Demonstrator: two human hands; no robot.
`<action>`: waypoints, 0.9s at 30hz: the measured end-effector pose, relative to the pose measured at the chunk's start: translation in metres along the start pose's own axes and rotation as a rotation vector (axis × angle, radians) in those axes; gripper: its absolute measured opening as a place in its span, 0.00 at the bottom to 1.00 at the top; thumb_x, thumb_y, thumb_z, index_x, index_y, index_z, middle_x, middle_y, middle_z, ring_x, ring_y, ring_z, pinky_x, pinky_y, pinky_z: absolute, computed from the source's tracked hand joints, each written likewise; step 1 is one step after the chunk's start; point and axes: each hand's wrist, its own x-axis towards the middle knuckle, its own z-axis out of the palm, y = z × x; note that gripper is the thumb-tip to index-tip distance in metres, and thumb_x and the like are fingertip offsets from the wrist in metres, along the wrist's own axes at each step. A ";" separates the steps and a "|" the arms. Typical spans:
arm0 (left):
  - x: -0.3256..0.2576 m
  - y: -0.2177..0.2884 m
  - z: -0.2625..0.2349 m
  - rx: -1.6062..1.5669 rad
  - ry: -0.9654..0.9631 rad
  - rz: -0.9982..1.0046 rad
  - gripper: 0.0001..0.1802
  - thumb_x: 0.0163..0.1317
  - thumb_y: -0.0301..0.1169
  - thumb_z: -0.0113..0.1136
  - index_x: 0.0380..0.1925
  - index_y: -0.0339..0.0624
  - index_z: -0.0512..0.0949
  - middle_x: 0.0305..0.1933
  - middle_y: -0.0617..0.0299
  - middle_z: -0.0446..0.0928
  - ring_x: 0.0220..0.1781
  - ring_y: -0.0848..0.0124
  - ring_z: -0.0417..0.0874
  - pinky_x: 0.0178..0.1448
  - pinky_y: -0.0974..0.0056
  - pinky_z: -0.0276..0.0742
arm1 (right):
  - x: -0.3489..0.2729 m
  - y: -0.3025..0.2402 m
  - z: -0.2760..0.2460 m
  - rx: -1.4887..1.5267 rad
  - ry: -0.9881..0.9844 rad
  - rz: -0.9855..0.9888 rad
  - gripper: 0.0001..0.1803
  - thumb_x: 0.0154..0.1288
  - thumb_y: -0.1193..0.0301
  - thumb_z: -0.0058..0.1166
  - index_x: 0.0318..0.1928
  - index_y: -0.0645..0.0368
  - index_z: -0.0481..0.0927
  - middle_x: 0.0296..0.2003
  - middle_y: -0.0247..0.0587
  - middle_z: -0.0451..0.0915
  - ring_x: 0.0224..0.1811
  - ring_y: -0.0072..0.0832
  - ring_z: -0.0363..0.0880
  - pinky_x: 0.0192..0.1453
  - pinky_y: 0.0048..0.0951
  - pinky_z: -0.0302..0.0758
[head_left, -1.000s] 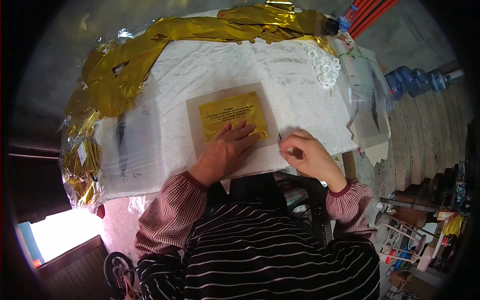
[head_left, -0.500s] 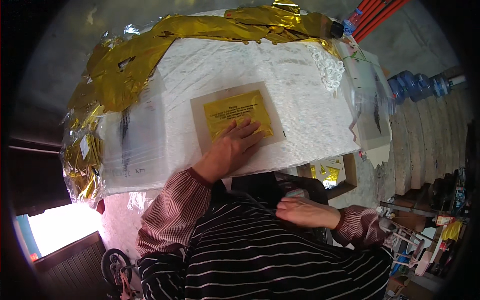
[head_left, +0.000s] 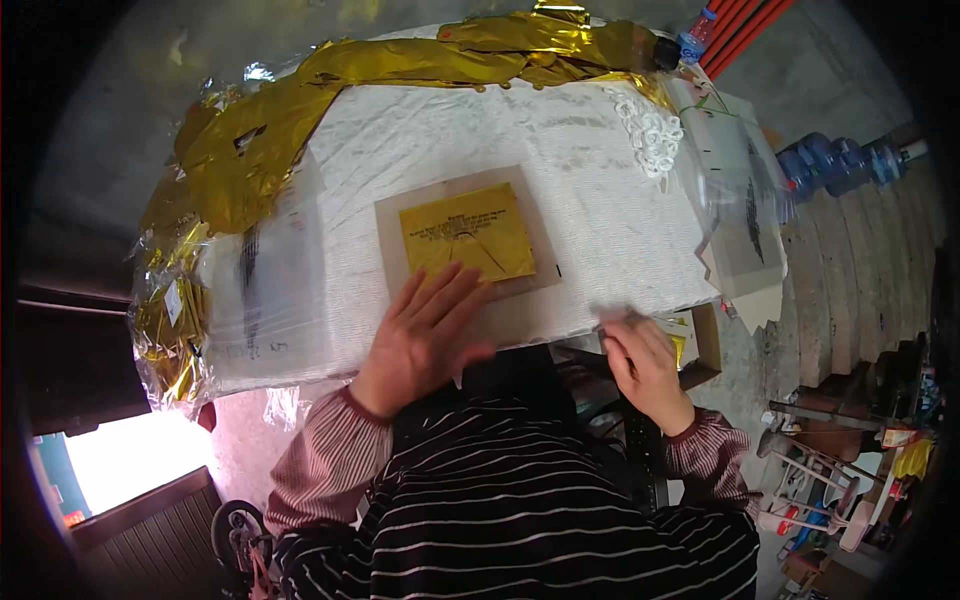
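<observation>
A flat gold foil piece (head_left: pixel 468 220) with dark print and thin curved lines lies on a larger pale, see-through square sheet (head_left: pixel 545 235) at the middle of the white-covered table (head_left: pixel 350 130). My left hand (head_left: pixel 425 335) is over the near edge of that sheet, palm down with its fingers spread, just short of the foil. Nothing shows in it. By the table's front edge, to the right of the sheet, is my right hand (head_left: pixel 645 370). Its fingertips are smeared by motion, and I cannot make out whether they hold anything.
Crumpled gold film (head_left: pixel 400 62) runs along the far and left edges. White rings (head_left: pixel 650 135) are heaped at the far right, beside stacked clear sheets (head_left: pixel 735 190). Clear plastic (head_left: pixel 270 300) covers the left side. An open box (head_left: pixel 705 345) with gold pieces stands below the right front edge.
My left hand has lifted off the foil and drawn back toward me. My right hand has risen from my lap to the table edge. The print showing on the foil looks different.
</observation>
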 end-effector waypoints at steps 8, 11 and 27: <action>-0.067 0.008 0.006 -0.065 0.054 -0.264 0.21 0.52 0.21 0.63 0.49 0.37 0.78 0.57 0.51 0.76 0.64 0.53 0.74 0.68 0.49 0.66 | 0.043 -0.008 0.007 -0.015 -0.238 -0.152 0.34 0.51 0.67 0.67 0.60 0.60 0.71 0.65 0.47 0.67 0.68 0.44 0.64 0.71 0.45 0.59; -0.072 0.019 0.009 -0.095 0.138 -0.297 0.12 0.54 0.20 0.61 0.40 0.37 0.82 0.50 0.54 0.80 0.59 0.57 0.78 0.66 0.52 0.69 | 0.038 0.000 0.010 0.085 -0.235 -0.124 0.30 0.51 0.68 0.67 0.57 0.59 0.75 0.62 0.45 0.71 0.68 0.42 0.65 0.71 0.44 0.59; -0.063 0.031 0.019 -0.228 0.384 -0.631 0.08 0.54 0.16 0.62 0.35 0.36 0.79 0.48 0.52 0.76 0.45 0.60 0.82 0.46 0.63 0.79 | 0.057 -0.018 0.055 0.046 0.266 0.102 0.06 0.53 0.78 0.62 0.28 0.61 0.77 0.34 0.38 0.79 0.43 0.36 0.76 0.50 0.35 0.66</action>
